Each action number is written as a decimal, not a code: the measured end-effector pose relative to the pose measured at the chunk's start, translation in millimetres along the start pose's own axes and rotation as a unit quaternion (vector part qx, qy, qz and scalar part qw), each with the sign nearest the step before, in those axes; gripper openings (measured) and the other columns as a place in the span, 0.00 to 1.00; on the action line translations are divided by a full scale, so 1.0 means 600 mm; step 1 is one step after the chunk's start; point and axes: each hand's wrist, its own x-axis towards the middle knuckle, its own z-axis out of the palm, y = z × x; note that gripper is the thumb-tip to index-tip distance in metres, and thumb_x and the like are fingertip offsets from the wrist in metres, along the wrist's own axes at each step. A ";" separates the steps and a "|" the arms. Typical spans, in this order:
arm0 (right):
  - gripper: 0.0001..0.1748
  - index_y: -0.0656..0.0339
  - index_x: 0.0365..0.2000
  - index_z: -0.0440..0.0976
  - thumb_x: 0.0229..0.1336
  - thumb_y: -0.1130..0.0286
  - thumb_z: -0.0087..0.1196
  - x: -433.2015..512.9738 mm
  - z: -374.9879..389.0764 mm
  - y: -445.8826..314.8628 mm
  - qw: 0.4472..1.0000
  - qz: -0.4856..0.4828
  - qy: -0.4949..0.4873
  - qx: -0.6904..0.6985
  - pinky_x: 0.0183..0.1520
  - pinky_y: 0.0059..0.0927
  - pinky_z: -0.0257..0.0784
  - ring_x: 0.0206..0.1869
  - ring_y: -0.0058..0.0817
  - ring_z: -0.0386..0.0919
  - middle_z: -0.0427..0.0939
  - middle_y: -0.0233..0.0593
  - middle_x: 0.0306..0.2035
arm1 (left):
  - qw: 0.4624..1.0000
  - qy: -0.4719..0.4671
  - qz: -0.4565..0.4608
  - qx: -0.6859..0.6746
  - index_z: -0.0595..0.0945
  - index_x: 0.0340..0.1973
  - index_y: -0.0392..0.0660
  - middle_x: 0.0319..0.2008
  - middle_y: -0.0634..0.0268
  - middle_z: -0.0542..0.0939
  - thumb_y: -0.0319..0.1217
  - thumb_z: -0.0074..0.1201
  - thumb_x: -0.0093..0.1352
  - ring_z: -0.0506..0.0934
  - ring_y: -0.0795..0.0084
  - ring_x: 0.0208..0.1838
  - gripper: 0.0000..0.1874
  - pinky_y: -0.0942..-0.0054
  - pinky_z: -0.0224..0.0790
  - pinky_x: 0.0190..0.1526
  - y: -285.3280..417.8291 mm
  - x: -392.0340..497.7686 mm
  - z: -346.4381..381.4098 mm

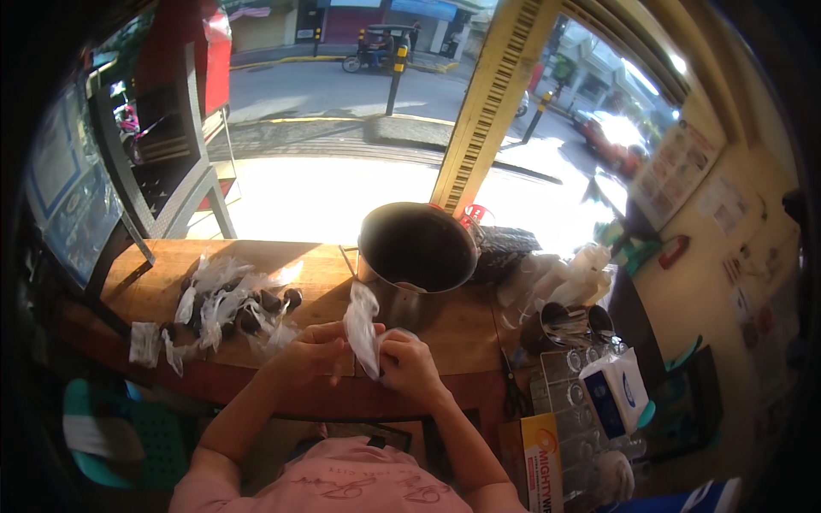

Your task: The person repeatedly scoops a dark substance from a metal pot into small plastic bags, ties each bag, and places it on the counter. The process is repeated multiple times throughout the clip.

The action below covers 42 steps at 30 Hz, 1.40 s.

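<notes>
A small clear plastic bag (363, 324) is held up between my hands, over the front edge of the wooden table (321, 256). My left hand (314, 353) has its fingers against the bag's left side, some of them hidden behind the plastic. Gripping the bag's lower right part is my right hand (409, 364), its fingers curled in. Just beyond my hands stands a large metal pot (401, 301) with a dark inside; its contents cannot be made out. Several tied plastic bags (221, 298) with dark contents lie in a heap to the left.
Right of the pot are bunched plastic bags (558, 276) and metal cups of utensils (564, 324). Scissors (513, 385) lie near the table's right side. A rack of drinking glasses (574, 391), a tissue pack (616, 391) and a cling-wrap box (542, 455) are nearer me. A green chair (154, 436) stands left.
</notes>
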 end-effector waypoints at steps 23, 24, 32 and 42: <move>0.04 0.68 0.31 0.82 0.52 0.78 0.65 -0.001 0.033 -0.005 0.990 0.080 0.049 0.104 0.28 0.18 0.63 0.26 0.14 0.69 0.75 0.29 0.25 | 0.993 -0.010 -0.041 -0.109 0.80 0.46 0.34 0.33 0.58 0.82 0.40 0.46 0.77 0.81 0.71 0.38 0.19 0.74 0.73 0.43 -0.042 0.009 -0.055; 0.04 0.69 0.31 0.81 0.53 0.78 0.64 -0.001 0.032 -0.005 0.985 0.086 0.064 0.137 0.29 0.18 0.62 0.26 0.14 0.68 0.74 0.29 0.26 | 0.995 -0.035 -0.025 -0.093 0.77 0.52 0.35 0.36 0.58 0.83 0.35 0.46 0.78 0.80 0.68 0.43 0.16 0.72 0.72 0.49 -0.039 0.006 -0.045; 0.03 0.68 0.28 0.78 0.56 0.78 0.59 0.015 0.012 -0.017 0.974 0.102 0.023 0.202 0.32 0.20 0.63 0.30 0.16 0.69 0.70 0.30 0.29 | 0.509 0.162 0.425 0.731 0.83 0.45 0.43 0.27 0.67 0.80 0.30 0.56 0.70 0.73 0.69 0.35 0.10 0.69 0.65 0.42 -0.051 0.006 0.016; 0.03 0.67 0.28 0.76 0.54 0.78 0.59 0.010 0.037 -0.025 0.996 0.009 0.057 0.061 0.36 0.31 0.69 0.34 0.32 0.75 0.72 0.40 0.29 | 0.993 0.080 0.012 0.085 0.82 0.38 0.38 0.28 0.68 0.81 0.43 0.48 0.77 0.75 0.79 0.30 0.20 0.76 0.67 0.33 -0.031 -0.004 -0.016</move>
